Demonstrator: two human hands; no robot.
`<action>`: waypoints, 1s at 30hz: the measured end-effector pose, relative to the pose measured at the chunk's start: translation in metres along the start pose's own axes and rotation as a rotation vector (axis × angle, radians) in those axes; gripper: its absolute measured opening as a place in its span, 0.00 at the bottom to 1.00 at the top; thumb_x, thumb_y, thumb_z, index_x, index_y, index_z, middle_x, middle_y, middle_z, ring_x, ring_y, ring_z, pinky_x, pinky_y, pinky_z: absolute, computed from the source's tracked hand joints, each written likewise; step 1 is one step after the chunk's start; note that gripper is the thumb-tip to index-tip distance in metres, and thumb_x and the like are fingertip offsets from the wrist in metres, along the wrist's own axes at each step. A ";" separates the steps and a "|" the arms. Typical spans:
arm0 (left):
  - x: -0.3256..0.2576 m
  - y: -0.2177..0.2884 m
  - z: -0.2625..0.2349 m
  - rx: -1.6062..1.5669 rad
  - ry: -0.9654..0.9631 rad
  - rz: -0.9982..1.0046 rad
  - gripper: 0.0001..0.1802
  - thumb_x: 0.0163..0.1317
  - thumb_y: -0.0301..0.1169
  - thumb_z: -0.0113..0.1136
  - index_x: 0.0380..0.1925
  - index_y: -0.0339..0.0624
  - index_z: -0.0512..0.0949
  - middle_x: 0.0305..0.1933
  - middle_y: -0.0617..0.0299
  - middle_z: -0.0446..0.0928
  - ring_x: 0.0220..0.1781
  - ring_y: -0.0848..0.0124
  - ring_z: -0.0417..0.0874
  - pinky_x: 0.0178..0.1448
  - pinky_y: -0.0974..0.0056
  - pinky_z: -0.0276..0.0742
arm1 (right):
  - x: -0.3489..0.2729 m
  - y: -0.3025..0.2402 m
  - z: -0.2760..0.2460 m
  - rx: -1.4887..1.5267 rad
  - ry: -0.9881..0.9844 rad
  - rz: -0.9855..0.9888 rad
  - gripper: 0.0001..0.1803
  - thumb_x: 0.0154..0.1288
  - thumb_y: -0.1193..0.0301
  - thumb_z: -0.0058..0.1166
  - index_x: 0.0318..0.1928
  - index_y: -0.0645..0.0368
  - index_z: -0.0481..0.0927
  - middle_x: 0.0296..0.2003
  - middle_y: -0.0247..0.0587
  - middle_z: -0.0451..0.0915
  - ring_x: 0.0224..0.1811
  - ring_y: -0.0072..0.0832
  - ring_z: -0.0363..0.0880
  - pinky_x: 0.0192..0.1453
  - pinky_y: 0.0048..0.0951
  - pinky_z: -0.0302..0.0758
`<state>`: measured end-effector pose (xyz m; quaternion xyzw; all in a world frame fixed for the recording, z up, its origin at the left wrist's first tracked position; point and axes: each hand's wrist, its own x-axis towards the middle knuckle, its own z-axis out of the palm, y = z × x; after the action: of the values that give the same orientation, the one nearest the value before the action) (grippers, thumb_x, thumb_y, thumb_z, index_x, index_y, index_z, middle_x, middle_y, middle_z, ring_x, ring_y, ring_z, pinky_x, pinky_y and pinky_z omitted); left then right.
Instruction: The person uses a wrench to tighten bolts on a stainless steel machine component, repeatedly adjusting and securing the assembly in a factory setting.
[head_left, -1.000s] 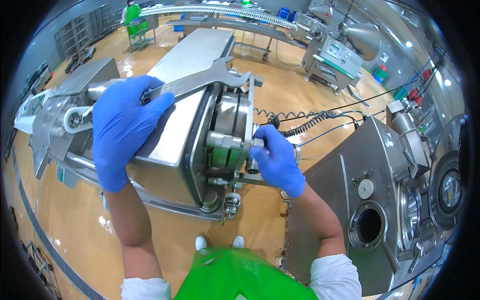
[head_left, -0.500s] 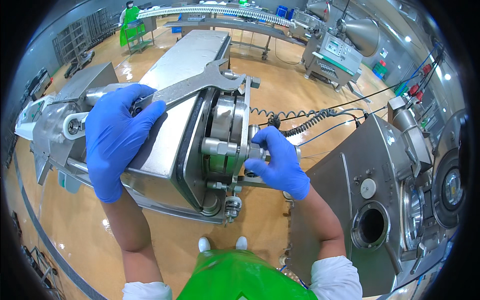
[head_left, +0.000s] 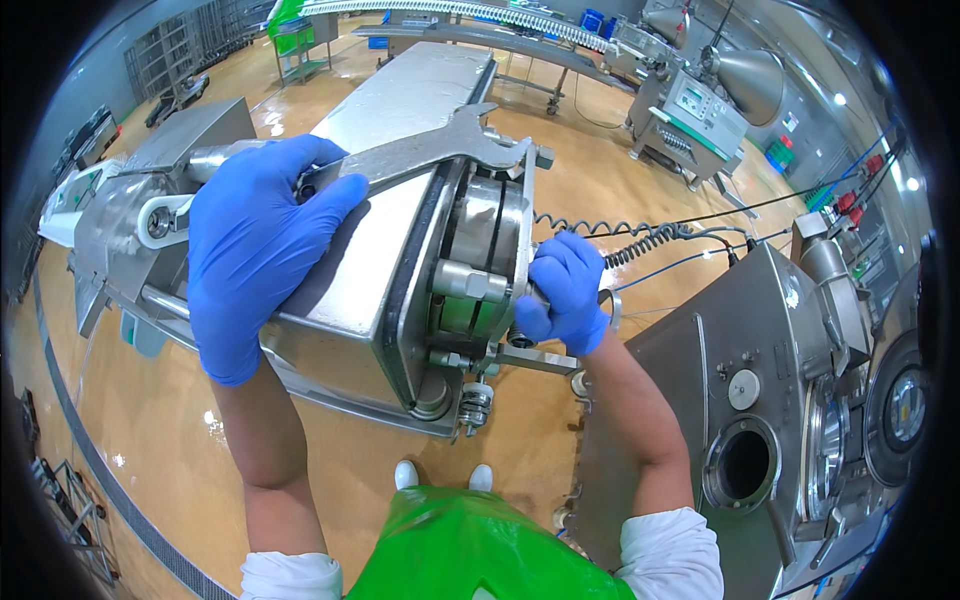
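Observation:
My left hand (head_left: 250, 250), in a blue glove, is closed round the handle of a large open-ended spanner (head_left: 425, 150). The spanner lies across the top of a stainless steel machine housing (head_left: 400, 85), its jaw by the upper corner of the end plate (head_left: 526, 205). My right hand (head_left: 570, 290), gloved too, has its fingers curled round a metal fitting on the outer side of that plate, mostly hidden by the fingers. Between plate and housing sit a round steel flange (head_left: 488, 225) and a threaded spacer bolt (head_left: 468, 281).
To the right stands a steel cabinet (head_left: 660, 400) with a round port (head_left: 742, 465). Coiled cables (head_left: 640, 243) stretch behind my right hand. A conveyor (head_left: 460, 42) and a machine with a cone hopper (head_left: 750, 85) are at the back. A floor drain (head_left: 90, 480) curves along the left.
My right hand's fingers have closed from a spread grasp into a curled grip on the fitting. The machine appears slightly farther right and higher in view; the spanner remains in my left hand.

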<state>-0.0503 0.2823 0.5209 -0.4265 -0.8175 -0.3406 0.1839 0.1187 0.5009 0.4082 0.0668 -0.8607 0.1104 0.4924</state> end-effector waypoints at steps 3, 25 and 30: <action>0.001 0.001 0.002 -0.015 -0.013 -0.018 0.17 0.49 0.43 0.63 0.34 0.42 0.82 0.32 0.50 0.80 0.35 0.55 0.81 0.42 0.57 0.76 | -0.017 -0.044 0.009 0.731 -0.006 1.081 0.17 0.68 0.61 0.47 0.25 0.59 0.69 0.13 0.37 0.64 0.14 0.22 0.62 0.20 0.27 0.60; 0.002 0.003 -0.003 0.041 -0.065 -0.037 0.18 0.52 0.39 0.65 0.40 0.40 0.82 0.36 0.54 0.81 0.38 0.65 0.82 0.47 0.64 0.75 | -0.012 -0.019 -0.016 0.268 -0.282 0.530 0.25 0.70 0.48 0.44 0.30 0.59 0.71 0.17 0.33 0.66 0.19 0.23 0.66 0.25 0.29 0.66; 0.000 0.000 -0.003 0.043 -0.027 -0.011 0.18 0.53 0.40 0.64 0.39 0.40 0.82 0.35 0.54 0.81 0.38 0.64 0.81 0.46 0.64 0.75 | -0.010 -0.029 -0.011 0.585 -0.230 0.984 0.28 0.69 0.49 0.49 0.19 0.58 0.69 0.15 0.30 0.65 0.17 0.20 0.64 0.23 0.28 0.62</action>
<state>-0.0502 0.2799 0.5231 -0.4224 -0.8295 -0.3181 0.1800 0.1394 0.4760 0.4082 -0.1960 -0.7723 0.5512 0.2476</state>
